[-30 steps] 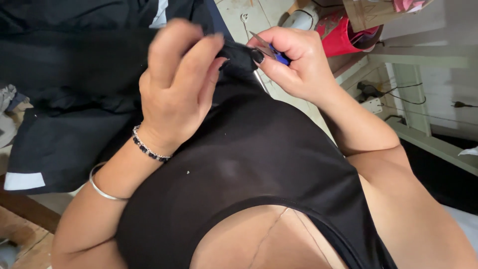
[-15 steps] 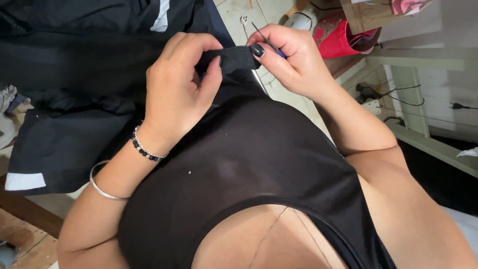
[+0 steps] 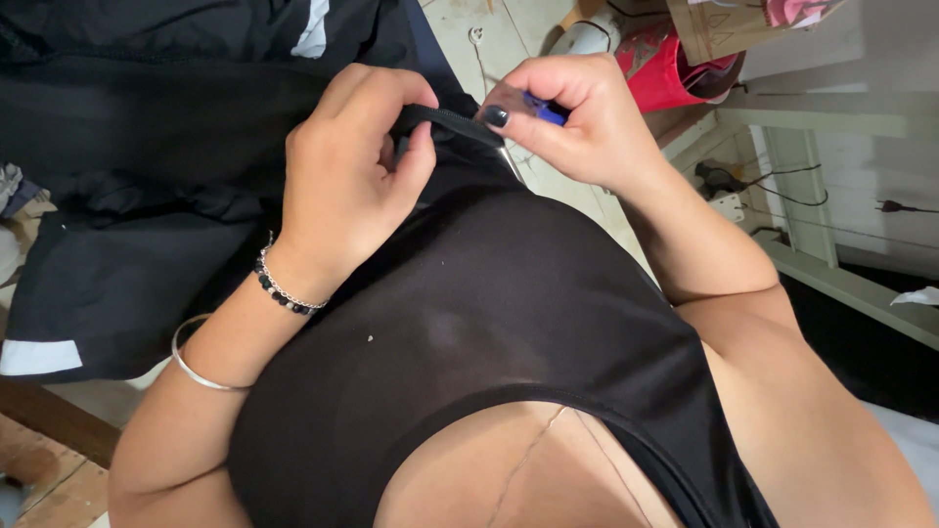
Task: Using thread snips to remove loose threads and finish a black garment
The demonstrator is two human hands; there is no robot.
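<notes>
A black garment (image 3: pixel 147 147) with white stripes lies spread over a table at the upper left. My left hand (image 3: pixel 347 171) pinches a black seam edge of the garment (image 3: pixel 445 119), stretched between both hands. My right hand (image 3: pixel 577 122) grips the other end of that edge and also holds a small blue-handled tool (image 3: pixel 543 108) between the fingers. Its tip is hidden behind the fingers. A beaded bracelet (image 3: pixel 279 288) and a thin silver bangle (image 3: pixel 196 367) circle my left wrist.
A red container (image 3: pixel 665 73) and a cardboard box (image 3: pixel 734 29) stand at the upper right on a pale floor. A white wooden frame (image 3: pixel 822 176) with dark cables (image 3: pixel 782 186) runs down the right. The table's wooden edge (image 3: pixel 49 420) shows at lower left.
My left hand has dropped and curled its fingers around the black seam edge. Both hands have drawn the edge taut between them, slightly lower than before.
</notes>
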